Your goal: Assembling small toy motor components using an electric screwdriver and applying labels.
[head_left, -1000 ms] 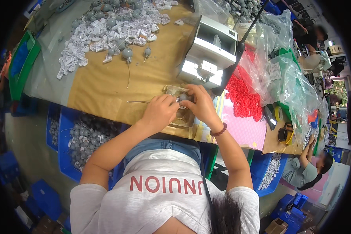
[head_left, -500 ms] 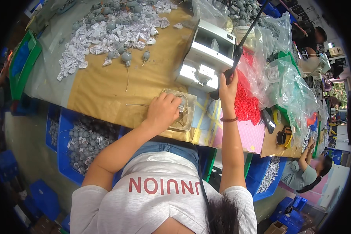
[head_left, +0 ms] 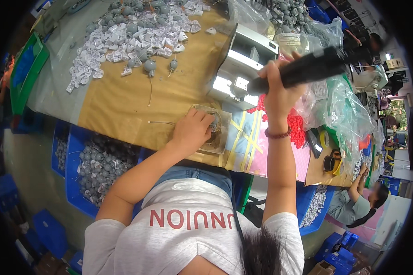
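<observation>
My right hand (head_left: 280, 103) is wrapped round a black electric screwdriver (head_left: 314, 66), blurred by motion. The tool lies slanted, its narrower end by the front of a silver box-shaped screw feeder (head_left: 234, 89); whether they touch I cannot tell. My left hand (head_left: 191, 130) is closed at the edge of a clear block-like holder (head_left: 221, 140), fingertips on a small grey-and-white part (head_left: 214, 123) in it. The hand hides much of that part. From beneath the hand a thin wire (head_left: 160, 122) sticks out to the left.
White and grey parts (head_left: 119, 41) are heaped at the back left. Red small pieces (head_left: 297, 133) lie right of my right wrist, near plastic bags (head_left: 348, 105). Blue bins (head_left: 73, 183) of grey parts stand below the front edge. Another person (head_left: 355, 204) works at the far right.
The screwdriver has swung from upright to a slant, its cord end now toward the right. My right hand has turned and shifted slightly right. My left hand stays put.
</observation>
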Available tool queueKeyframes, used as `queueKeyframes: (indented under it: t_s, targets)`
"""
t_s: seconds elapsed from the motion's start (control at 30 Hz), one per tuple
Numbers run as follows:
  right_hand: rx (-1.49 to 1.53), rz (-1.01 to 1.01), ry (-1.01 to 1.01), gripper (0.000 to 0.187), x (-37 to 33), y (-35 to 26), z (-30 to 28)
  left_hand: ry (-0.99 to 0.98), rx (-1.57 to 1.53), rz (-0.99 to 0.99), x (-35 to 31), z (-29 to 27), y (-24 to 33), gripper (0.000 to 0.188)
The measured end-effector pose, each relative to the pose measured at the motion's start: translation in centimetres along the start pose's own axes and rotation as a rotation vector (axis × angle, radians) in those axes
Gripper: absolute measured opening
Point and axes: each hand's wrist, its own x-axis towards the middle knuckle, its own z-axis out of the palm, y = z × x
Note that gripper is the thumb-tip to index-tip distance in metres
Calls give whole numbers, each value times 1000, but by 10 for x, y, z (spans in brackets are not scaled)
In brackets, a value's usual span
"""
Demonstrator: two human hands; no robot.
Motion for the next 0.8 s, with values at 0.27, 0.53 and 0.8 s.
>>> queueKeyframes:
  t_s: [0.27,0.53,0.8]
  targets:
    - [-55,193,-74,22,7,29,20,21,10,11,1,-2,-1,32]
    - [-71,196,-118,32,-29,-3,15,28,-29,34,0,0,-5,33]
    - [109,11,-37,61,15,-8,7,15,-42,20,0,-2,-4,33]
